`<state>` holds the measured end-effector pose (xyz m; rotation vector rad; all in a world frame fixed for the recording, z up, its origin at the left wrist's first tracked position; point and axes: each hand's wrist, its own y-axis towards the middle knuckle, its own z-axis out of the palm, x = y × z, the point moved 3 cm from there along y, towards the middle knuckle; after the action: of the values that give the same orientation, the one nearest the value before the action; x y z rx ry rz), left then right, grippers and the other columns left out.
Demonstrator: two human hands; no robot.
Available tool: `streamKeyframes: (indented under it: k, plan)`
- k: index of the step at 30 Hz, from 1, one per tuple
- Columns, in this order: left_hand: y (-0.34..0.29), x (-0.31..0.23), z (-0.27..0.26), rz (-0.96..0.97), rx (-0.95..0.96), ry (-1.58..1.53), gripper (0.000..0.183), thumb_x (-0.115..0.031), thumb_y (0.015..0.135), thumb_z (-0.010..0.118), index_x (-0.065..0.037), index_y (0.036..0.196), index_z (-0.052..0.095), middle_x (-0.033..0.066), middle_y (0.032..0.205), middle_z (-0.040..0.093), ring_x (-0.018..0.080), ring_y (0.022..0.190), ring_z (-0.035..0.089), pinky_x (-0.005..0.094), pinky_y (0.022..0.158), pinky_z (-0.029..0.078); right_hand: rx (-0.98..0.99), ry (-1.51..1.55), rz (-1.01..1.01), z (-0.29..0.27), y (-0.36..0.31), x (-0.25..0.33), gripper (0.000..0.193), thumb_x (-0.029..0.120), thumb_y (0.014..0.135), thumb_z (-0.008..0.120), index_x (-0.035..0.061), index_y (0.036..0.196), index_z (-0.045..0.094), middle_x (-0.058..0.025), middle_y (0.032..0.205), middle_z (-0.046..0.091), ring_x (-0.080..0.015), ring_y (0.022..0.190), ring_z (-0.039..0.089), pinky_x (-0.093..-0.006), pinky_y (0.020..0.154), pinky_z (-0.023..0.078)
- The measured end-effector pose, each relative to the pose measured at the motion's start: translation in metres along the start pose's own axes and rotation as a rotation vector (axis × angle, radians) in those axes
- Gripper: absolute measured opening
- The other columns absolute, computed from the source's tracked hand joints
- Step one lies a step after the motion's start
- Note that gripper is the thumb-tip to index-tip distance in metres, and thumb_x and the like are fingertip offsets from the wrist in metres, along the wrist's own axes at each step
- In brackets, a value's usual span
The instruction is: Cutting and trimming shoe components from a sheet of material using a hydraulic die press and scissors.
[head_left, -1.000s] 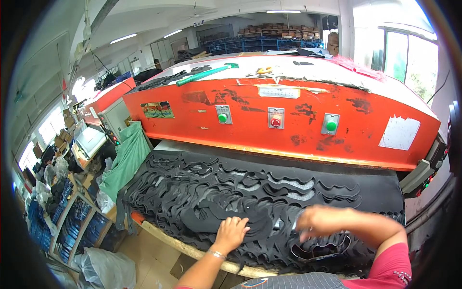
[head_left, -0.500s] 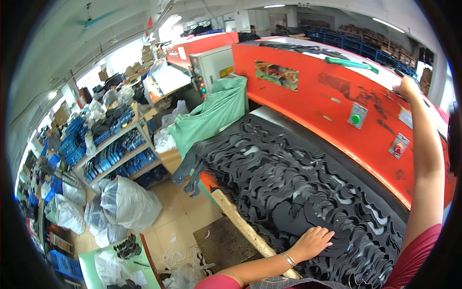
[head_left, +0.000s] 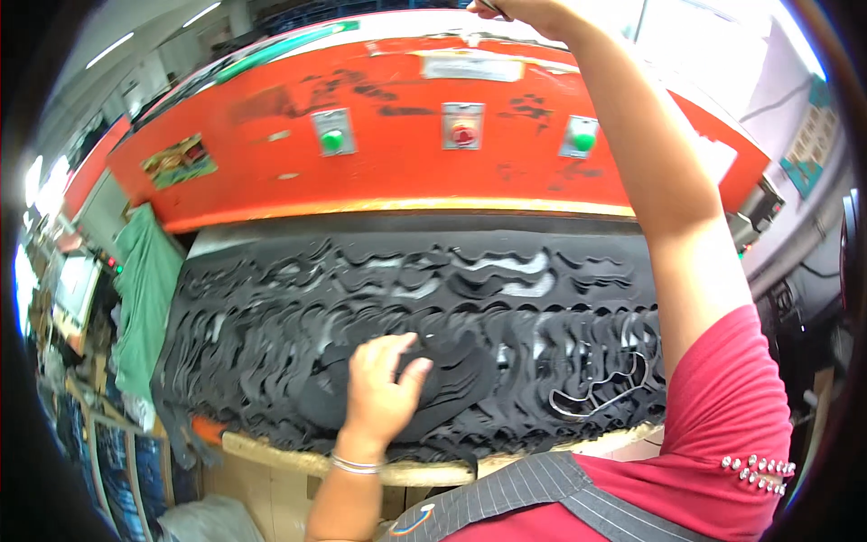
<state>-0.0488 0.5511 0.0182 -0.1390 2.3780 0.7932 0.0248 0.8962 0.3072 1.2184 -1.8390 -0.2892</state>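
My left hand [head_left: 384,388], a metal bangle at its wrist, is over a loose pile of flat black cut pieces [head_left: 462,370]. Its thumb stands apart from the curved fingers, and I see nothing gripped. Beneath lies a black sheet [head_left: 506,226] cut into many wavy strips. My right arm reaches up across the red machine to its top. There my right hand [head_left: 533,14], partly cropped by the upper edge, has its fingers closed around a small dark object I cannot make out. A wavy metal-edged cutting die [head_left: 601,397] rests on the strips at the right.
The red machine beam [head_left: 397,163] spans the far side, with a red button [head_left: 463,135] and green buttons [head_left: 332,141] on its front. A long green tool [head_left: 284,50] lies on top. Green cloth [head_left: 144,298] hangs at left; a wooden rail [head_left: 271,454] edges the near side.
My view has swung right, bringing the machine front and the cutting die into sight. My left hand is still over the black pieces, and my right hand is still up at the machine's top.
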Motion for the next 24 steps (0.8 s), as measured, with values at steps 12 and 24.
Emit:
streamKeyframes:
  k: [12,24]
  plan:
    - [0.146,-0.047,0.219,0.172,0.611,0.009,0.023,-0.025,0.082,0.066,-0.003,0.087,0.071,0.0159,0.084,0.068,0.0317,0.082,0.066,0.0375,0.074,0.051,0.122,0.101,0.484,-0.134,-0.323,-0.098,0.034,0.005,0.073,0.078,0.0064,0.095,0.052,0.0032,0.079,0.052,-0.0044,0.07,0.049,-0.0215,0.062,0.041]
    - [0.108,-0.083,0.27,0.201,0.376,0.071,0.028,-0.023,0.078,0.071,-0.002,0.096,0.068,0.0173,0.099,0.064,0.0337,0.096,0.058,0.041,0.089,0.046,0.087,0.144,0.726,-0.165,-0.43,-0.15,0.037,0.008,0.068,0.083,0.0033,0.09,0.054,0.0015,0.077,0.056,-0.0034,0.066,0.049,-0.021,0.061,0.043]
